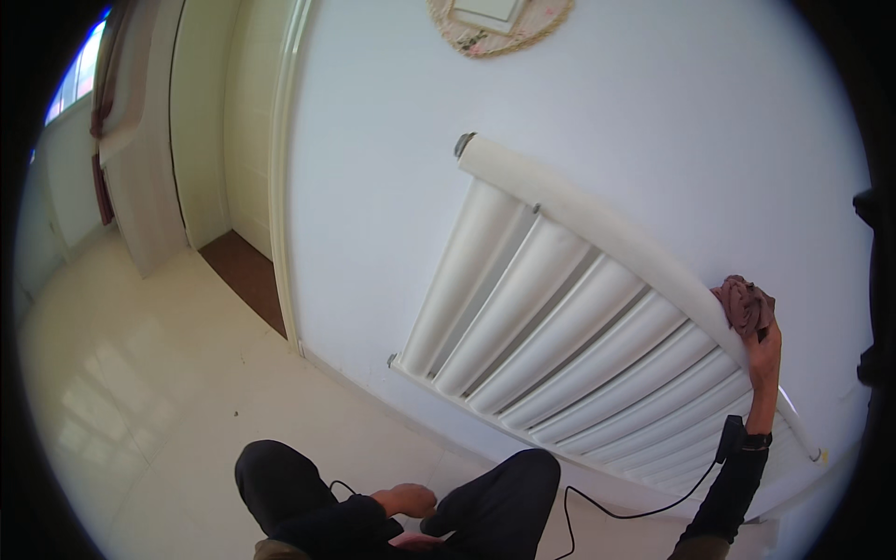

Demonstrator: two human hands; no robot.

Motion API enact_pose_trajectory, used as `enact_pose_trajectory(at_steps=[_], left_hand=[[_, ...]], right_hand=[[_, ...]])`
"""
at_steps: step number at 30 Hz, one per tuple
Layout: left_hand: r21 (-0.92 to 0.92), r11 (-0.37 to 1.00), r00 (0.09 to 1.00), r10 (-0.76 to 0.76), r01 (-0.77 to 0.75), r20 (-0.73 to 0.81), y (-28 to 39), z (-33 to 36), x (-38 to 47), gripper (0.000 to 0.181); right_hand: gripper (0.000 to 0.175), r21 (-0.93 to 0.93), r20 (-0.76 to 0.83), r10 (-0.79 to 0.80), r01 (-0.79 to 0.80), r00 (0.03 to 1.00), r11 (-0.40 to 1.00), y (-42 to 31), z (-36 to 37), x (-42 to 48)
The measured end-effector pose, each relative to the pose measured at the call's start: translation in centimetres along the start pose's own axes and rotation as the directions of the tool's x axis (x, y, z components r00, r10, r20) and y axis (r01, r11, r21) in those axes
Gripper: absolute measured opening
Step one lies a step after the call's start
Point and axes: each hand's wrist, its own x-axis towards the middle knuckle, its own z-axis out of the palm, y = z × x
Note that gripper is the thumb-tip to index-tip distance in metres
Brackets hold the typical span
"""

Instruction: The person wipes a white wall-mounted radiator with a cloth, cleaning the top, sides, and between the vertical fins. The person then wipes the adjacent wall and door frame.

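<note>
A bunched brown cloth [746, 305] is gripped in my right hand [764, 353], pressed against the top header pipe of a white radiator [588, 210] on the wall. Thick white tubes run down from that pipe to a lower one near the floor. My left hand [413, 500] rests low between my bent knees, its fingers curled. Whether it holds anything cannot be made out. A pink thing [416, 540], partly hidden, shows just below it.
A black cable [623, 516] hangs from a device [731, 437] at my right wrist. To the left are a doorway with a brown threshold [241, 269], a pale cabinet panel [143, 203] and glossy floor tiles [161, 378]. A wall switch [490, 10] has a floral surround.
</note>
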Motion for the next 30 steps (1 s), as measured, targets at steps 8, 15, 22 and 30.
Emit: enact_pose_trajectory(at_steps=[8, 15, 22, 30], left_hand=[[-0.036, 0.999, 0.942, -0.029, 0.018, -0.335, 0.8, -11.7, -0.6, 0.032], [-0.090, 0.990, 0.834, -0.143, 0.113, -0.532, -2.2, -18.1, -4.0, 0.030], [-0.248, 0.965, 0.774, -0.224, 0.090, -0.593, -4.2, -18.4, -5.6, 0.027], [-0.206, 0.979, 0.739, -0.142, 0.004, -0.659, -3.7, -18.7, -5.0, 0.025]], right_hand=[[0.048, -0.017, 0.011, -0.023, 0.023, 1.000, 1.000, 0.2, -0.1, -0.6], [0.051, 0.057, -0.031, -0.070, 0.072, 0.997, 0.996, -2.2, 1.5, -0.3], [0.053, 0.013, 0.017, -0.276, 0.276, 0.961, 0.961, -10.0, 9.1, 3.1], [0.063, 0.140, 0.084, -0.505, 0.491, 0.859, 0.860, -20.6, 19.8, 9.0]])
